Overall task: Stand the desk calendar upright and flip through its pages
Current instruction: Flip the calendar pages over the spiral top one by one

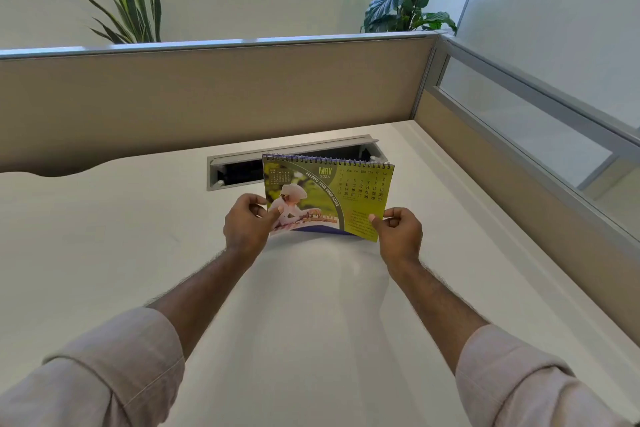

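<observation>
Calendar, a spiral-bound yellow-green desk calendar (329, 198) showing May, stands upright near the far edge of the white desk (104, 253), just before its grey cable tray (242, 163); our left hand (247, 225) pinches its lower left corner; our right hand (398, 229) pinches the lower right corner.

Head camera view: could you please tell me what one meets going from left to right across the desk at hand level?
left hand → desk calendar → right hand → side partition
</observation>
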`<state>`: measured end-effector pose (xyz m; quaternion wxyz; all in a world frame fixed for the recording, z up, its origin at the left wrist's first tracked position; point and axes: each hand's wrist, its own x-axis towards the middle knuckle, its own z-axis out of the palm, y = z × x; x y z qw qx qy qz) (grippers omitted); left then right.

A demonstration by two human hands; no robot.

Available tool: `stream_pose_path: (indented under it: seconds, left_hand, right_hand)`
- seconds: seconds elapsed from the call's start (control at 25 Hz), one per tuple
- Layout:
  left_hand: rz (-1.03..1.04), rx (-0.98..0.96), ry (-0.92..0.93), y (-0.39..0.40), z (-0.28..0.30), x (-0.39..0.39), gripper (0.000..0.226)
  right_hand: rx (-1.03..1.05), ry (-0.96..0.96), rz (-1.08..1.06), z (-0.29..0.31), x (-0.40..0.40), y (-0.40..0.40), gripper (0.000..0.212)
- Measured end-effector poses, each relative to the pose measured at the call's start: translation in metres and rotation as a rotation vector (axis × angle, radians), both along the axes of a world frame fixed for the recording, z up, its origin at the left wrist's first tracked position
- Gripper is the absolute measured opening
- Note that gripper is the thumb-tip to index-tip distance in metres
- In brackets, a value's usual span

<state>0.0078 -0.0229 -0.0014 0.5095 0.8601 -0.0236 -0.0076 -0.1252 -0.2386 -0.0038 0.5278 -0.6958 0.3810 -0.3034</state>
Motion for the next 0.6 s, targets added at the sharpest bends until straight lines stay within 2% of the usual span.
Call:
stream_pose_path:
  seconds: [0.08, 0.28, 0.44, 0.6]
  left_hand:
    - [-0.002, -0.015, 0.004, 0.003, 0.001, 0.001, 0.023]
    - [-0.007, -0.059, -0.017, 0.009, 0.005, 0.002, 0.017]
    - [0.026, -0.034, -0.057, 0.015, 0.008, -0.004, 0.027]
    - [0.036, 0.078, -0.132, 0.025, 0.014, -0.011, 0.035]
  right_hand:
    - [-0.014, -0.019, 0.003, 0.000, -0.002, -0.002, 0.014]
    - [-0.027, -0.025, 0.011, 0.006, -0.010, -0.003, 0.009]
    - [-0.039, -0.008, -0.021, 0.015, -0.015, 0.003, 0.032]
    - [0.068, -0.025, 0.028, 0.026, -0.020, 0.003, 0.027]
